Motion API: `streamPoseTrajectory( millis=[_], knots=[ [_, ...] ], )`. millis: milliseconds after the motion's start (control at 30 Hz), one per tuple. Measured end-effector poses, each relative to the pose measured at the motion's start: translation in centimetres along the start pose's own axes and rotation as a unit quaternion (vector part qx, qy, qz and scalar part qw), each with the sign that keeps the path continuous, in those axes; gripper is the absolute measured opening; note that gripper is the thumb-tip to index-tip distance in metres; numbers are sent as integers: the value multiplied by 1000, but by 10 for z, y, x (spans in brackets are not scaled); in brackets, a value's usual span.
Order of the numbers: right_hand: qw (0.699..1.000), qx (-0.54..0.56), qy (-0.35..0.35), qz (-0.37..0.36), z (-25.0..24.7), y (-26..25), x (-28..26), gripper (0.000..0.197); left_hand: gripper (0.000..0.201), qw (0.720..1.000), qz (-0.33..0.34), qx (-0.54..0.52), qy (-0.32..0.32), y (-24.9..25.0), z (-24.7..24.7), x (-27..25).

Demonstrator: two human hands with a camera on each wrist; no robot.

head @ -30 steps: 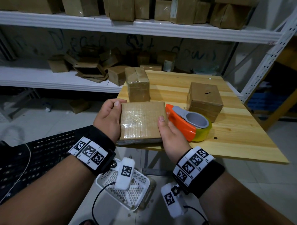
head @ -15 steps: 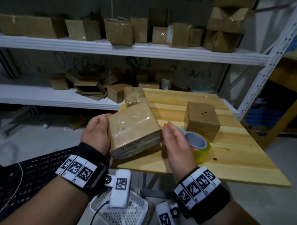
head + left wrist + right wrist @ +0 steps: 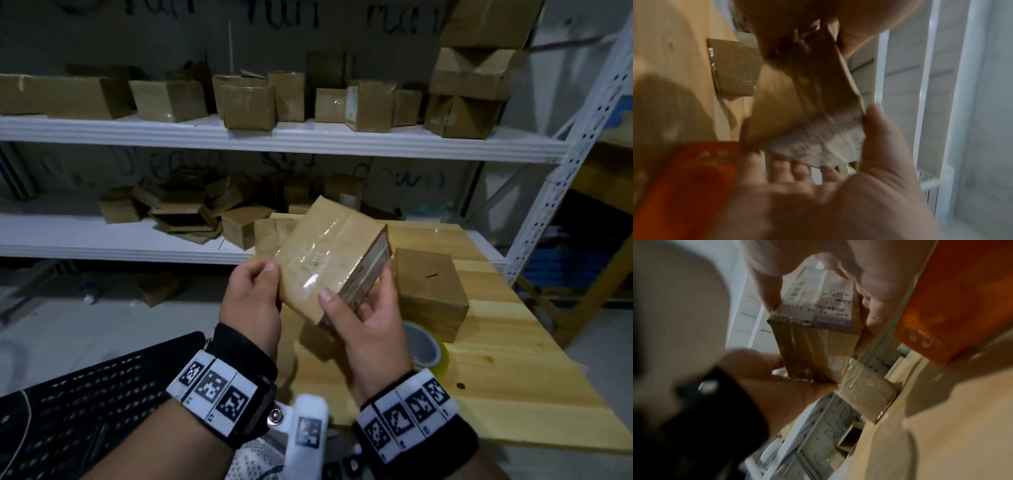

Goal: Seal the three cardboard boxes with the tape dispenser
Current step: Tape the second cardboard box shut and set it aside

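Observation:
A flat cardboard box point(image 3: 329, 253) wrapped in clear tape hangs tilted above the table's near-left corner. My left hand point(image 3: 263, 284) grips its lower left edge. My right hand point(image 3: 358, 294) grips the end with the white label, thumb on top and fingers underneath. The right wrist view shows that label end of the box point(image 3: 813, 340) between my right thumb and fingers. A second box point(image 3: 428, 291) sits on the wooden table point(image 3: 513, 342) to the right. A third box point(image 3: 270, 233) shows partly behind the held one. The orange tape dispenser point(image 3: 684, 186) lies on the table; only its roll point(image 3: 424, 346) shows behind my right wrist.
White metal shelving point(image 3: 274, 137) stands behind the table with several loose cardboard boxes on two levels. A black perforated surface point(image 3: 85, 411) lies at my lower left. A white basket point(image 3: 253, 459) sits below my wrists. The shelf upright point(image 3: 565, 178) rises at the right.
The box has been lifted off the table's front edge and turned so its labelled end faces right and up. Both hands rose with it, and the right hand now covers most of the dispenser.

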State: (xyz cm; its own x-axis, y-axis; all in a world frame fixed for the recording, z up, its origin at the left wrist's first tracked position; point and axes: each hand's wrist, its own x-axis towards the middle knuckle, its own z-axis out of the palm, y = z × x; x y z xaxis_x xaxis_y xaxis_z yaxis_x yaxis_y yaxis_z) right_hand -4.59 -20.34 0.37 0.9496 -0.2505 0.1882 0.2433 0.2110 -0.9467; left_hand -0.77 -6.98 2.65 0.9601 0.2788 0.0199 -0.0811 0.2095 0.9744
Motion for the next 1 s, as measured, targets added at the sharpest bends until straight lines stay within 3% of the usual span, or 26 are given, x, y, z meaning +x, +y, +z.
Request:
streamPoseTrajectory(
  millis=[133, 233, 300, 400, 533, 667, 867, 1000],
  knots=[
    [998, 8, 59, 15, -17, -17, 21, 75, 17, 992, 36, 86, -85, 12, -1, 14],
    [995, -42, 86, 23, -27, -31, 39, 59, 21, 991, 40, 113, -60, 12, -7, 43],
    [987, -136, 83, 22, -30, -42, 57, 60, 26, 989, 37, 140, -20, 11, -9, 66],
    [944, -324, 66, 15, -25, -58, 93, 66, 48, 981, 11, 196, -8, 6, -7, 93],
    [884, -457, 17, 100, -7, -78, 132, 60, 58, 979, -42, 195, -32, 2, -2, 112],
    [834, -533, -33, 141, 16, -72, 160, 84, 48, 979, -44, 196, -47, -4, -3, 122],
    [740, -649, -115, 135, 45, -48, 170, 90, 38, 977, -79, 183, -70, -2, -11, 135],
    [737, -648, -133, 134, 53, -36, 172, 72, 12, 975, -84, 187, -88, 5, -15, 141]
  ],
)
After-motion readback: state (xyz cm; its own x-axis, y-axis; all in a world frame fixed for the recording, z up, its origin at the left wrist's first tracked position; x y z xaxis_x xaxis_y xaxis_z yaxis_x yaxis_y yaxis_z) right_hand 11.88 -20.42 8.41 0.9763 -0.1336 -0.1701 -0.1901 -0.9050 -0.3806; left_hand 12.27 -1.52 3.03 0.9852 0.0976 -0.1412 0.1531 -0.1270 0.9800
